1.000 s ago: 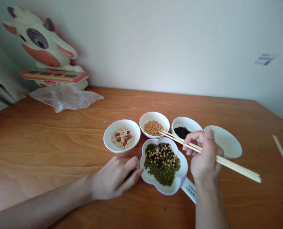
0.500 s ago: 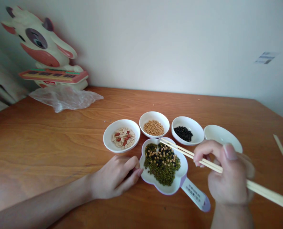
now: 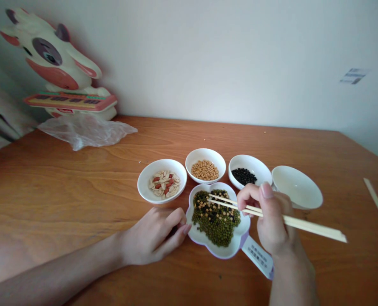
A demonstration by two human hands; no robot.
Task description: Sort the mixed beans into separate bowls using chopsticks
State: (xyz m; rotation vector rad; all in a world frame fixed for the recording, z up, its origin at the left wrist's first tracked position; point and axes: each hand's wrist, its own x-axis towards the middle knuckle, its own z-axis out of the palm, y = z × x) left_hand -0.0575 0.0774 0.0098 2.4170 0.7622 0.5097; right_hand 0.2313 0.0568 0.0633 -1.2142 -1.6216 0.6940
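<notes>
My right hand (image 3: pixel 270 219) grips a pair of wooden chopsticks (image 3: pixel 300 222), whose tips reach over the mixed beans in the flower-shaped white dish (image 3: pixel 204 238). That dish holds green, black and yellow beans and has a handle pointing toward me on the right. My left hand (image 3: pixel 153 236) rests on the table with fingers curled, fingertips touching the dish's left rim. Behind the dish stand a bowl of peanuts (image 3: pixel 162 185), a bowl of yellow beans (image 3: pixel 205 165) and a bowl of black beans (image 3: pixel 249 170).
An empty white bowl (image 3: pixel 297 188) tilts at the right of the row. A cow-shaped toy (image 3: pixel 59 70) and a crumpled clear plastic bag (image 3: pixel 86 129) sit at the back left by the wall. A wooden stick (image 3: pixel 377 205) lies at the far right on the table (image 3: pixel 64 182).
My right hand drew the chopsticks back from the yellow-bean bowl and brought their tips down over the mixed-bean dish. My left hand stayed still.
</notes>
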